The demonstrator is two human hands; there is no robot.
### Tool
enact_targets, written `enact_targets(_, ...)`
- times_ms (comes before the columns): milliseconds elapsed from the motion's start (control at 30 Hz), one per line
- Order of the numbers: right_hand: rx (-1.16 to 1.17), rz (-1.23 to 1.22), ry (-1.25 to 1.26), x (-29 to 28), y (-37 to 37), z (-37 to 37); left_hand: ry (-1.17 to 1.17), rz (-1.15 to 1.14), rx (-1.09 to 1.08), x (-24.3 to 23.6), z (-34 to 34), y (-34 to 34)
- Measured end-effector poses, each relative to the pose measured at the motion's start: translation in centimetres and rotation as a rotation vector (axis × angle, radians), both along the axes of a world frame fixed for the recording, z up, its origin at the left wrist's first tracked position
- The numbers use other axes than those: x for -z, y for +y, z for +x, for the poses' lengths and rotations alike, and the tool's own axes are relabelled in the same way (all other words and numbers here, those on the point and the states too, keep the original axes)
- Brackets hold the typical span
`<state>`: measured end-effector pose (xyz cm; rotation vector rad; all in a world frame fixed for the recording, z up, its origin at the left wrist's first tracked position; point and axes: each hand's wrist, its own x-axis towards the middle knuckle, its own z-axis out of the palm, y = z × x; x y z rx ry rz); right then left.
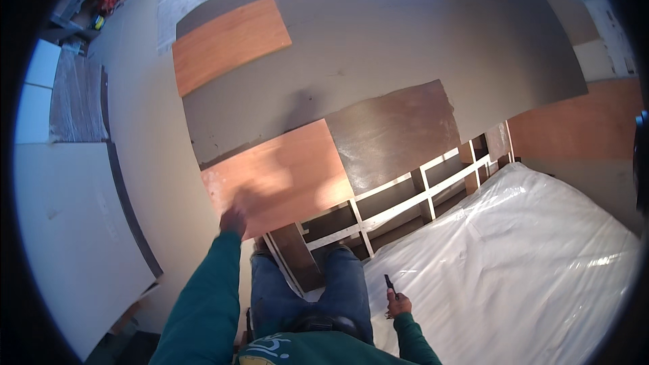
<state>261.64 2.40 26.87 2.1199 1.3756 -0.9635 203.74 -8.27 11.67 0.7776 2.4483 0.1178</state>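
My left hand is at the near left edge of a reddish-orange plywood panel. Its fingers reach over the panel's face but are smeared, so I cannot tell whether they grip the edge. In my right hand, held low over a plastic-wrapped stack, is a slim black hand tool with its end pointing up and forward; its exact kind is too small to make out. A dark brown sheet with a ragged edge adjoins the plywood panel on the right. Both lie on an open wooden frame.
A large grey sheet spreads beyond the panels, with another orange plywood piece on its far left. The plastic-wrapped stack fills the right front. White boards stand at the left, and a brown panel is far right.
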Motion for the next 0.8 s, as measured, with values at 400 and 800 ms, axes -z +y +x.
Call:
enact_targets(400, -0.166, 0.209, 0.287, 7.3, 0.1, -3.1, -0.472, 0.008, -0.814, -15.2, 8.0, -23.6)
enact_targets(800, -0.215, 0.31, 0.157, 1.3, 2.6, -5.2, -0.284, 0.339, -0.437, -18.1, 11.5, -17.8)
